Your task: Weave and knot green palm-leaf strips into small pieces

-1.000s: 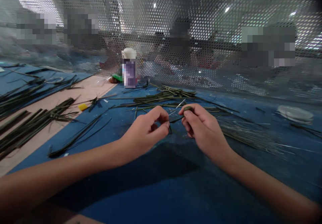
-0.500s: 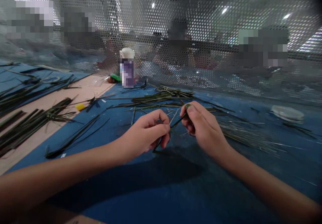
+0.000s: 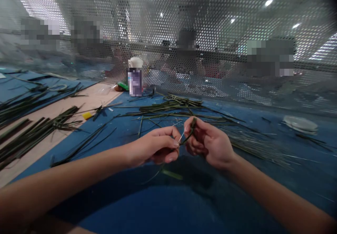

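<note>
My left hand [image 3: 160, 144] pinches a thin pale wire [image 3: 181, 136] and the lower end of a dark green strip [image 3: 188, 137] between thumb and forefinger. Close to its right, my right hand [image 3: 207, 141] has its fingers closed around the upper part of that strip, which curves between the two hands. A blurred green piece [image 3: 171, 174] hangs below my left hand. Behind the hands, a pile of long green strips [image 3: 168, 106] lies on the blue table [image 3: 147, 206]. Thin wires [image 3: 258, 144] are spread to the right.
A bottle with a white lid [image 3: 135, 79] stands by the perforated metal screen [image 3: 158, 27]. At the left are bundled green stalks [image 3: 39, 128] and a small yellow block [image 3: 86, 115]. White dishes [image 3: 300, 124] sit at the right. People show dimly beyond the screen.
The view has tilted slightly upward. My right hand has turned, with its fingers now more visible, and both hands sit lower in view. A green piece has appeared below my left hand.
</note>
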Demonstrator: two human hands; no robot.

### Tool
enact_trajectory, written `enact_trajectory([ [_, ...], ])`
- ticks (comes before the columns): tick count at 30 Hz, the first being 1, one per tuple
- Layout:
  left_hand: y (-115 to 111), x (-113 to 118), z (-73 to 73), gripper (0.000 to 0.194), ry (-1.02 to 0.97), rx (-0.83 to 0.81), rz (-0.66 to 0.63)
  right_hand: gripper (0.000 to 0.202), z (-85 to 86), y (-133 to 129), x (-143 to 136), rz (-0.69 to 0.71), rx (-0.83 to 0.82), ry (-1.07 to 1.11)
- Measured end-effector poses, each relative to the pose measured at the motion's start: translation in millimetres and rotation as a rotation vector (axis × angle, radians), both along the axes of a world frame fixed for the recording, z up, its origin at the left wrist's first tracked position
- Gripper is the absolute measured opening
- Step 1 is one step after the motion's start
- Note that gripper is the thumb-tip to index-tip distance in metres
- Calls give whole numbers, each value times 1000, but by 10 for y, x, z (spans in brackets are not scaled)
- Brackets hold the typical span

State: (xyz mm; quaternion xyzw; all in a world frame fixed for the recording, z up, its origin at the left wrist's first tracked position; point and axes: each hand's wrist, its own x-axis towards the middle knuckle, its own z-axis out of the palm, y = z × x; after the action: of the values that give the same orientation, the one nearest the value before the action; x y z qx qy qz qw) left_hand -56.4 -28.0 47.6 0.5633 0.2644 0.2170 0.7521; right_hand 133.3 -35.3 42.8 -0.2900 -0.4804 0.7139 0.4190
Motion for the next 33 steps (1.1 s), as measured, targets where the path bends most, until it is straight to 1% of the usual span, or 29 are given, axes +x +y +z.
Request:
enact_trajectory([
  [3, -13, 1, -26, 3, 1, -34, -33, 32, 26, 29, 52, 75, -31, 31],
  [5, -30, 3, -42, 3, -13, -54, -39, 31, 45, 43, 74, 131, -97, 30],
  [7, -43, 5, -55, 3, -38, -67, -33, 29, 54, 45, 77, 155, -150, 25],
  [12, -55, 3, -69, 2, -97, -71, -7, 27, 8, -17, -16, 65, -134, 62],
  [15, -65, 3, -66, 3, -92, -65, -22, 27, -32, -51, -76, 75, -111, 47],
  [16, -68, 4, -65, 3, -81, -61, -25, 26, -39, -52, -83, 80, -86, 17],
  [18, -65, 8, -64, 2, -54, -39, -17, 27, -40, -41, -70, 48, 39, -141],
  [22, -16, 20, -71, 8, -15, 62, 37, 28, -13, -4, -2, -95, 342, -513],
  [24, 8, 30, -79, 8, -8, 110, 81, 32, -15, 2, 9, -118, 413, -616],
  [26, 17, 40, -87, 8, -6, 137, 124, 36, -41, -5, -10, -108, 440, -670],
  [28, 17, 47, -94, 8, -13, 155, 161, 39, -91, -23, -56, -88, 390, -631],
  [29, 18, 48, -97, 8, -18, 161, 182, 41, -122, -35, -86, -88, 338, -588],
  [33, 69, 32, -105, 9, -58, 150, 313, 42, -253, -77, -211, -149, 64, -340],
])
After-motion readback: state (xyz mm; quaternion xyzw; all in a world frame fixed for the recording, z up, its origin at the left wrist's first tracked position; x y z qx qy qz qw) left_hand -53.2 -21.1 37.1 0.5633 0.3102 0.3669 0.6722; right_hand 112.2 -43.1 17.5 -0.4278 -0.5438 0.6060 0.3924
